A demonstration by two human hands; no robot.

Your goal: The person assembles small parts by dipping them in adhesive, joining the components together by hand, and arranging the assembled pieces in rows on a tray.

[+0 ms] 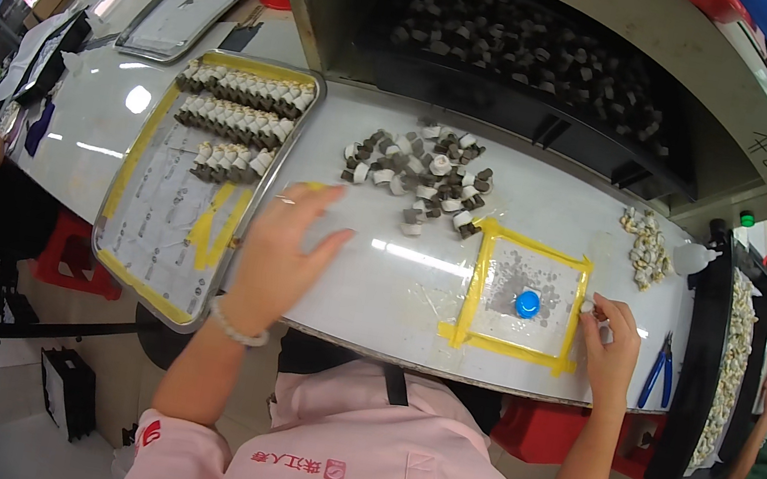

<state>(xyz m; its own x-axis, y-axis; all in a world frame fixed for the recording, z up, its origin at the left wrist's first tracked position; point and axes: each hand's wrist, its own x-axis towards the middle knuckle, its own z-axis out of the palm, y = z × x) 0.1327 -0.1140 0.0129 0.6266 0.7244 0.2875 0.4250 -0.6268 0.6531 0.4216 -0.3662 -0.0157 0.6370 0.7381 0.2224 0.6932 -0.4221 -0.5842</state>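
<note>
My left hand (pixel 287 239) is open above the white table, its fingers spread and nothing in them. It is between the metal tray (pixel 309 110) on the left and a loose heap of small white-and-dark-grey parts (pixel 430 171). Rows of similar parts (pixel 236 121) stand in the tray's far half. At the right, my right hand (pixel 610 351) is closed, thumb and fingers pinching a small whitish piece (pixel 588 305). It is beside a yellow-taped square (pixel 472 290) on the table. A round blue thing (pixel 527 304) sits inside the square, among grey spots.
Blue-handled pliers (pixel 660 372) lie right of my right hand. Beyond are a pile of small cream parts (pixel 648 249) and a squeeze bottle (pixel 692 258). A black bin (pixel 694 413) of cream pieces borders the right. A shelf box (pixel 332 3) holding dark-and-white parts stands behind.
</note>
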